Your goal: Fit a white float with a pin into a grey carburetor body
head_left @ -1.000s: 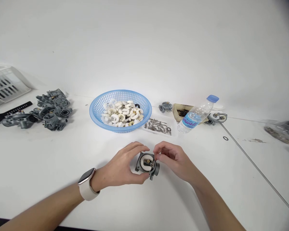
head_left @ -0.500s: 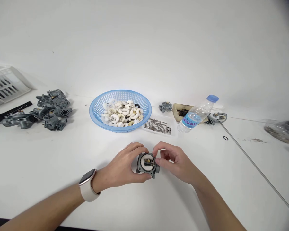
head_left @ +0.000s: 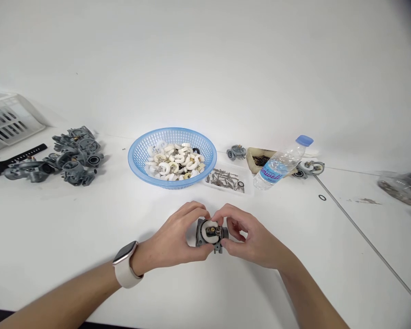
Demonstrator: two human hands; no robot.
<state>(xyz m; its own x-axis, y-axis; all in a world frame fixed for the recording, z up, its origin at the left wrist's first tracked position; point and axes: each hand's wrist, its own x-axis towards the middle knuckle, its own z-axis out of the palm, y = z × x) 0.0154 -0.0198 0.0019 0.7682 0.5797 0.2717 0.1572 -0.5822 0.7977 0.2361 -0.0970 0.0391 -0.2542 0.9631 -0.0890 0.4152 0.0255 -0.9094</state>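
A grey metal carburetor body (head_left: 199, 233) is between my hands near the table's middle, its open side facing up. A white U-shaped float (head_left: 205, 232) lies inside it, around brass parts. My left hand (head_left: 178, 237), with a watch on the wrist, grips the body's left side, fingers at the back edge and thumb at the front. My right hand (head_left: 250, 235) touches the body's right side, index finger at the back edge and thumb at the front right. Whether a small part is between its fingers is hidden.
A blue basket (head_left: 137, 160) of white floats stands behind my hands. Right of it are a tray (head_left: 248, 183) of metal pins, a tilted bottle (head_left: 274, 170) and a beige container (head_left: 251, 163). Several carburetors (head_left: 75, 153) are piled at the left, near a white crate (head_left: 17, 123).
My right thumb has moved down and apart from the index finger, which now reaches over the body's back edge. The body has turned and tilted slightly. My left hand keeps its grip.
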